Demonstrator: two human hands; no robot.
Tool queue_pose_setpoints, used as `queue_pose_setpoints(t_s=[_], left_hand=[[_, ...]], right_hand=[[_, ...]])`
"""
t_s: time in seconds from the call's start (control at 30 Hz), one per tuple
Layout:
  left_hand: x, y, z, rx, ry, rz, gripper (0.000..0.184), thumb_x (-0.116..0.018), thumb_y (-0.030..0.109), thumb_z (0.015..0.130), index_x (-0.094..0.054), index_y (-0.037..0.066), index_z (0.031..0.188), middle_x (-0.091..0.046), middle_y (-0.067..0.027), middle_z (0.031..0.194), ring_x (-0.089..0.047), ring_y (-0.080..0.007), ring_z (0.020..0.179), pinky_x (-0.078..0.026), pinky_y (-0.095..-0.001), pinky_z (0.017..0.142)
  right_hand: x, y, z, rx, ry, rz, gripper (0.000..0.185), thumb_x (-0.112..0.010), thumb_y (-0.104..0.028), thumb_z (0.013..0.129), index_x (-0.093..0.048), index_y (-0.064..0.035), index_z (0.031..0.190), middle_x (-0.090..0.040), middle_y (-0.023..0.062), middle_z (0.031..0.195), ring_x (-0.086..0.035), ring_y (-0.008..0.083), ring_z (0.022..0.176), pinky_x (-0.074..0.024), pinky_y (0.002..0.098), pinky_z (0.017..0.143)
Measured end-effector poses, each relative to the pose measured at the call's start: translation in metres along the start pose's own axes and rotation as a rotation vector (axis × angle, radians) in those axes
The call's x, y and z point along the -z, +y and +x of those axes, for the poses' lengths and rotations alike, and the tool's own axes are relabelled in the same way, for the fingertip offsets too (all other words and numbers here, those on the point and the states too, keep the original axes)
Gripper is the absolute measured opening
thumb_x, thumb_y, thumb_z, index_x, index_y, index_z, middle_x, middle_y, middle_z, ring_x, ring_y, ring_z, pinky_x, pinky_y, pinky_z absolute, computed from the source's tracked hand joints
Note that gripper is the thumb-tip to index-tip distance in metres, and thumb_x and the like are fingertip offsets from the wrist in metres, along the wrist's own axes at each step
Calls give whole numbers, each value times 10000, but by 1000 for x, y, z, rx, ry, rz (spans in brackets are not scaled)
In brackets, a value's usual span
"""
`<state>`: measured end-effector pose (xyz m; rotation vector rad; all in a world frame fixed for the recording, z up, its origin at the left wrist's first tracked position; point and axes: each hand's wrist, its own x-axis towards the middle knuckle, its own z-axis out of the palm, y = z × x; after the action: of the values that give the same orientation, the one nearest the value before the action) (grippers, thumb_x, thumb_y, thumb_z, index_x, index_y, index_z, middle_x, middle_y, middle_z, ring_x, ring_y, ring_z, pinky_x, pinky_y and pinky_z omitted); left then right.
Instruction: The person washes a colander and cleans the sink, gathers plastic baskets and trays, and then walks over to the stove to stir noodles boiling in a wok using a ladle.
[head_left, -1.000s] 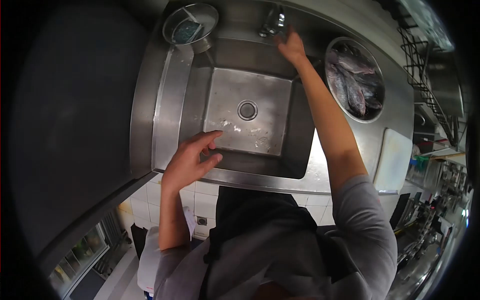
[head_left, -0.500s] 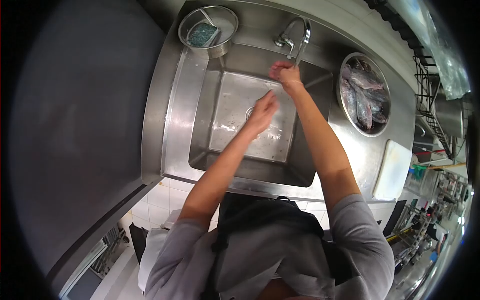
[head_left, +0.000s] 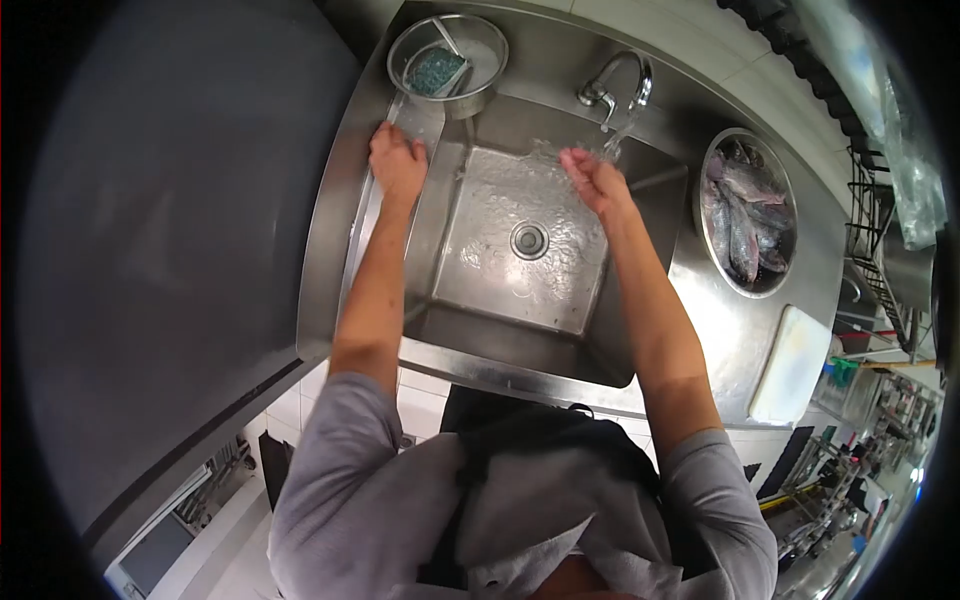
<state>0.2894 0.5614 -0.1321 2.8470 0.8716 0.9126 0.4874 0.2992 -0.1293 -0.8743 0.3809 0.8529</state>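
A steel sink (head_left: 490,255) spreads out below me, with a thin sheet of water over its floor around the drain (head_left: 529,240). Water runs from the curved tap (head_left: 640,85) at its back. My right hand (head_left: 597,182) is at the stream, fingers loosely bent and somewhat blurred, with nothing seen in them. On the ledge left of the basin rests my left hand (head_left: 399,165), palm down with fingers a little apart, holding nothing. Just beyond it stands a round metal bowl (head_left: 470,104) containing a green scouring pad (head_left: 436,72), a pale handle and cloudy liquid.
An oval metal bowl (head_left: 709,245) of several whole fish (head_left: 743,240) stands on the right counter. A white cutting board (head_left: 791,365) lies near the front right edge. A wire rack (head_left: 868,220) is at the far right, and a dark grey panel (head_left: 170,250) borders the left.
My left hand has moved from above the basin to the left ledge. My right hand stays near the tap. Water now splashes from the stream and spreads over the sink floor.
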Motion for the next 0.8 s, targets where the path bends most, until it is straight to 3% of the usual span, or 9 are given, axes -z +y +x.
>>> queue_pose_setpoints(t_s=[0.07, 0.17, 0.23, 0.3, 0.43, 0.5, 0.6, 0.67, 0.8], left_hand=[[-12, 6, -14, -208, 69, 184, 285, -613, 203, 828, -697, 22, 1031, -624, -268, 1149, -571, -392, 1144, -450, -446, 966], [-59, 72, -43, 75, -921, -345, 271, -599, 200, 851, -702, 22, 1027, -678, -221, 1072, -632, -369, 1054, -487, -406, 904], [-72, 130, -61, 333, -785, -1144, 223, -590, 151, 885, -704, 1, 1005, -711, -162, 920, -675, -263, 896, -521, -377, 803], [-70, 181, -37, 327, -696, -927, 205, -560, 92, 900, -682, -3, 1035, -706, -121, 951, -673, -230, 883, -523, -328, 768], [-97, 219, -21, 734, -998, -1631, 194, -568, 80, 877, -643, -31, 1018, -683, -151, 931, -691, -272, 856, -536, -330, 687], [-49, 208, 1, 756, -1128, -1845, 206, -560, 63, 874, -627, -36, 1042, -677, -169, 961, -692, -277, 850, -542, -326, 658], [-6, 174, 5, 745, -1122, -1623, 236, -527, 43, 896, -622, -14, 1104, -683, -126, 1018, -678, -211, 919, -531, -314, 768], [-19, 132, -11, 266, -910, -1013, 232, -594, 76, 855, -640, 2, 1071, -686, -134, 1005, -680, -253, 928, -535, -330, 784], [20, 22, -47, -49, -333, -365, 406, -687, 128, 739, -655, 67, 1139, -606, -173, 1172, -551, -355, 1138, -440, -455, 970]], right_hand=[[-6, -4, 7, -30, -48, 33, 191, -387, 175, 850, -503, 155, 1001, -572, 232, 1041, -627, 352, 973, -608, 377, 861], [1, -6, 7, 4, -57, -108, 200, -410, 172, 839, -510, 156, 1011, -582, 231, 1035, -634, 350, 957, -610, 385, 847], [8, -12, 1, 50, -13, -163, 197, -433, 157, 838, -529, 155, 1010, -603, 231, 1024, -650, 340, 921, -613, 373, 820], [1, -19, -14, 156, -66, -460, 192, -455, 140, 835, -557, 154, 996, -625, 226, 996, -664, 324, 872, -611, 360, 771], [0, -47, -36, 387, -149, -1385, 204, -472, 136, 841, -592, 143, 1006, -660, 180, 912, -685, 278, 791, -586, 332, 737], [-3, -50, -43, 236, -147, -1070, 180, -485, 130, 841, -596, 146, 981, -659, 199, 962, -682, 281, 817, -595, 341, 709], [1, -38, -28, 130, -167, -666, 166, -491, 130, 847, -600, 140, 973, -659, 215, 1005, -679, 285, 868, -600, 346, 731], [0, -30, -18, 103, -178, -507, 169, -487, 138, 853, -600, 134, 978, -658, 222, 1021, -674, 293, 906, -599, 353, 766], [7, -14, -16, 14, -192, -436, 180, -478, 135, 872, -596, 123, 1007, -652, 229, 1062, -663, 312, 970, -584, 390, 851]])
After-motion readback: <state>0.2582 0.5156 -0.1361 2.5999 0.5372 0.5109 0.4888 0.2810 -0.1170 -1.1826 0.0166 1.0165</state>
